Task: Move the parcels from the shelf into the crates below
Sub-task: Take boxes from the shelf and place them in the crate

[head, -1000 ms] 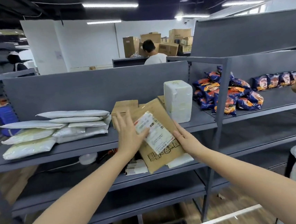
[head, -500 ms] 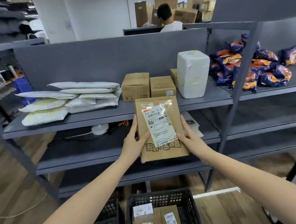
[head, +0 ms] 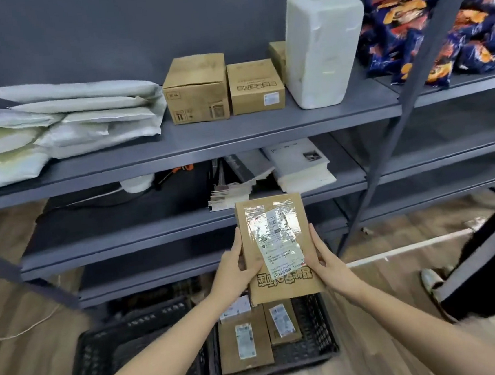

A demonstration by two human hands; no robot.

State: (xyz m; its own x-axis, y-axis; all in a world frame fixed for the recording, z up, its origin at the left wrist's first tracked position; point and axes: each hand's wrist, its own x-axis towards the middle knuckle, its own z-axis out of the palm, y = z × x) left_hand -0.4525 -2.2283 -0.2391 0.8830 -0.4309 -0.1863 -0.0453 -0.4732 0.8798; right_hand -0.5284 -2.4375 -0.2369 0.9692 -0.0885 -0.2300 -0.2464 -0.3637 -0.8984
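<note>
Two hands on one flat cardboard parcel [head: 279,284]: left hand [head: 236,268] and right hand [head: 327,262] each clamp a long edge, thumbs on the labelled face, fingers behind. The parcel is in the air, off the shelf [head: 235,135], with the black crate [head: 317,324] at its 6 o'clock, a few parcels inside. Step looks like carry-to-drop. Next: lower it, lay it flat on the stack, let go. Small cartons [head: 196,91] wait at 12 o'clock.

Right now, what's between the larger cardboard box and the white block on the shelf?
Head view: a smaller labelled carton, plus another carton's edge behind it, partly hidden by the white block.
</note>
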